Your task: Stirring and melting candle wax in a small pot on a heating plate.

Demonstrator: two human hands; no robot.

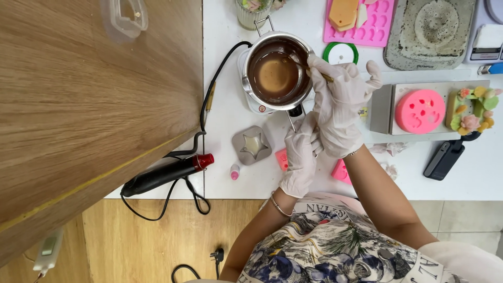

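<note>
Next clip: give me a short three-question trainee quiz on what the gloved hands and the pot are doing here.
1. True or false: the right hand holds a thin stick over the metal pot.
2. What does the left hand grip? A) the pot's handle B) the heat gun C) the round pink mould
3. What colour is the liquid in the pot?

Key: 1 true; 2 A; 3 brown.
</note>
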